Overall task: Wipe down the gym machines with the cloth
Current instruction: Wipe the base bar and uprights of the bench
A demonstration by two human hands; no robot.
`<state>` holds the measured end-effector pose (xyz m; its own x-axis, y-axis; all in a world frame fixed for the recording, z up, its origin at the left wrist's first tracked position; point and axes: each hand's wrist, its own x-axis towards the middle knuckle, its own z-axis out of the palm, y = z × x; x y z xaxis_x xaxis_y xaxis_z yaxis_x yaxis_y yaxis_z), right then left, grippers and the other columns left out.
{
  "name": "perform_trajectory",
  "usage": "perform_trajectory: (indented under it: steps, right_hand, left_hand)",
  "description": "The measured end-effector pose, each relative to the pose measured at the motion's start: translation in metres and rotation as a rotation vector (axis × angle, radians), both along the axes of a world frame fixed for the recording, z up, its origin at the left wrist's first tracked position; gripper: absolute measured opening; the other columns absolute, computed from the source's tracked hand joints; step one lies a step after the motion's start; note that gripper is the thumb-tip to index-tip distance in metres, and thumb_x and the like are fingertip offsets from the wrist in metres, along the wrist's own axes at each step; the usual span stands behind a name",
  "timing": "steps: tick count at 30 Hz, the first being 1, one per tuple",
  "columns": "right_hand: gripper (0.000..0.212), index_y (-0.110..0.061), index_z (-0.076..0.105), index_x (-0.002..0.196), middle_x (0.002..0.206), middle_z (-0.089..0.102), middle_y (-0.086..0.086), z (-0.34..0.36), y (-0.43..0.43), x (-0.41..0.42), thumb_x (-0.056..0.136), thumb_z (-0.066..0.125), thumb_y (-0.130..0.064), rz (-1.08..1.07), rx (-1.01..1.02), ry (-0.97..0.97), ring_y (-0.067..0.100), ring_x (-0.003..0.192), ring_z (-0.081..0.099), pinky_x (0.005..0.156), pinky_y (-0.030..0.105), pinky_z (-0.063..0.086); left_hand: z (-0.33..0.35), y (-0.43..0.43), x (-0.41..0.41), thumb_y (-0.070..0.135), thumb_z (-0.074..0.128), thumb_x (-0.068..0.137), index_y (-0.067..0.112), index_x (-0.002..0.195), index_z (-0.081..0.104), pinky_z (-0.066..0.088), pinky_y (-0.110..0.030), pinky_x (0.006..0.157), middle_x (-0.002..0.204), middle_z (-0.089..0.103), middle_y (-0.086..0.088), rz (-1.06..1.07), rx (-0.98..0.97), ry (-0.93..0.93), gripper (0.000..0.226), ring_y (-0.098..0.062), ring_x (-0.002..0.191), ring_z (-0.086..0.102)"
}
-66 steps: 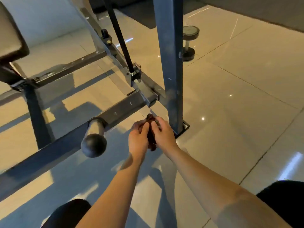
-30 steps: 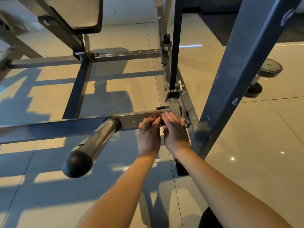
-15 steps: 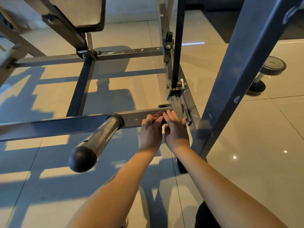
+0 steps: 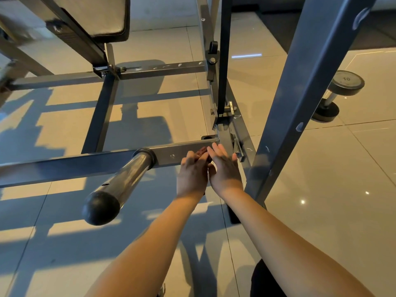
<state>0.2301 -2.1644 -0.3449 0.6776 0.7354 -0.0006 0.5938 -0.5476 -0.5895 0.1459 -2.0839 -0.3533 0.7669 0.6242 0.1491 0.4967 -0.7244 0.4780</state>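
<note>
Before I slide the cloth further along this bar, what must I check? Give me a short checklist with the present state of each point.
1. The cloth lies between hands and crossbar: ok.
2. The left hand and right hand press it with straight fingers: ok.
3. Free path leftward along the crossbar: not ok, the capped peg sticks out close by.
4. The cloth reaches the crossbar's underside: cannot tell.
5. The dumbbell is away from the arms: ok, beyond the slanted post.
</note>
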Motion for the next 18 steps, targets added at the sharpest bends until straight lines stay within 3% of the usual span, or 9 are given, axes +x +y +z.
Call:
perform_trajectory:
  steps: [3, 8, 12, 15, 18]
  right_hand:
    - [0.051, -0.027, 0.034, 0.156, 0.168, 0.014, -0.009, -0.003, -0.002, 0.001, 0.107, 0.044, -0.02, 0.017, -0.008, -0.007, 0.009, 0.156, -0.001, 0.124, 0.037, -0.011]
    - [0.052, -0.027, 0.032, 0.157, 0.169, 0.013, -0.009, -0.002, -0.001, 0.0, 0.107, 0.044, -0.021, 0.004, -0.013, 0.01, 0.008, 0.156, -0.001, 0.124, 0.038, -0.011]
    - [0.054, -0.026, 0.031, 0.157, 0.169, 0.013, -0.01, 0.003, 0.006, -0.005, 0.106, 0.042, -0.014, -0.038, 0.003, 0.056, 0.008, 0.155, -0.003, 0.125, 0.039, -0.012]
    - [0.053, -0.026, 0.031, 0.157, 0.169, 0.013, -0.008, 0.004, 0.004, -0.005, 0.106, 0.041, -0.015, -0.034, -0.02, 0.029, 0.009, 0.155, -0.002, 0.125, 0.038, -0.01]
    - [0.058, -0.028, 0.022, 0.159, 0.169, 0.007, -0.008, 0.008, 0.0, -0.008, 0.106, 0.043, -0.017, -0.042, -0.077, 0.016, 0.011, 0.156, -0.004, 0.125, 0.037, -0.007]
  left_hand:
    - [-0.005, 0.011, -0.015, 0.027, 0.05, 0.105, 0.027, 0.136, 0.061, 0.053, -0.039, 0.065, 0.118, 0.047, -0.006, 0.042, -0.008, -0.002, 0.033, -0.029, 0.109, 0.051]
    - [-0.004, 0.016, -0.019, 0.026, 0.047, 0.107, 0.023, 0.138, 0.061, 0.054, -0.042, 0.077, 0.118, 0.047, -0.01, 0.178, -0.091, -0.085, 0.034, -0.033, 0.107, 0.051]
    - [-0.002, 0.001, 0.0, 0.027, 0.053, 0.103, 0.032, 0.146, 0.048, 0.054, -0.041, 0.078, 0.124, 0.039, -0.005, 0.025, -0.057, 0.052, 0.043, -0.029, 0.113, 0.046]
    - [-0.009, 0.006, -0.01, 0.024, 0.054, 0.103, 0.025, 0.135, 0.059, 0.056, -0.041, 0.072, 0.123, 0.04, -0.005, 0.028, -0.036, 0.058, 0.032, -0.028, 0.114, 0.047]
    - [-0.016, 0.018, -0.035, 0.022, 0.053, 0.103, 0.019, 0.132, 0.064, 0.057, -0.049, 0.077, 0.123, 0.045, -0.01, 0.167, -0.077, -0.031, 0.031, -0.034, 0.111, 0.053]
